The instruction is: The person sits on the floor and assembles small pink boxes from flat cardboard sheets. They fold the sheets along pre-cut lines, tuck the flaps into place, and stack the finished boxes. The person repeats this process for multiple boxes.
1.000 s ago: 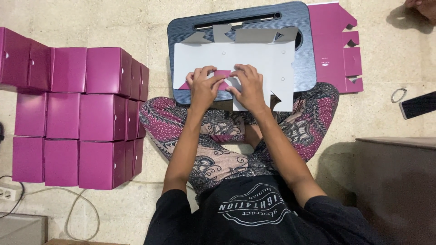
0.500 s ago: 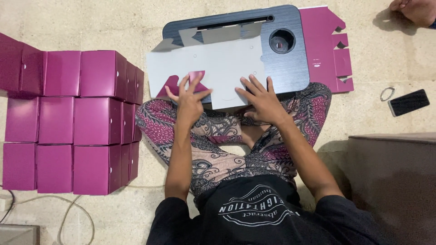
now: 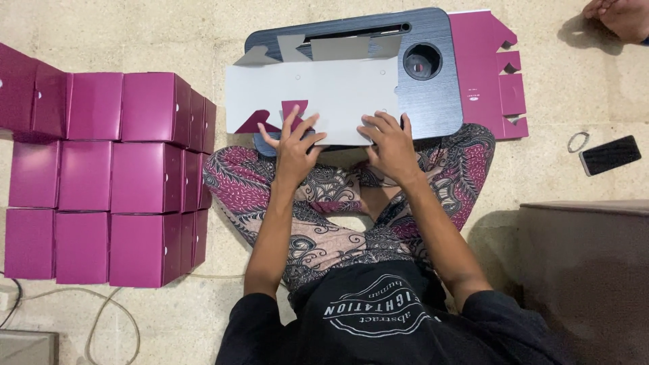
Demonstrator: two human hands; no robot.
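Head view: flat carton blank (image 3: pixel 324 91), grey side up, lies across dark lap tray (image 3: pixel 443 101) over crossed legs. Left hand (image 3: pixel 294 152) fingers spread, pressing blank's near edge beside magenta flaps (image 3: pixel 270 120). Right hand (image 3: pixel 391 149) flat, fingers spread, on same edge; hands apart, neither clamped. Stacked magenta boxes (image 3: pixel 128 176) on floor. Spare magenta blank (image 3: pixel 483 74) beside tray. Phone (image 3: pixel 610 155) on floor.

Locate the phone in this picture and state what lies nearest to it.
In the head view the dark phone lies on the floor at the right edge, beside a small ring and just above the brown box.
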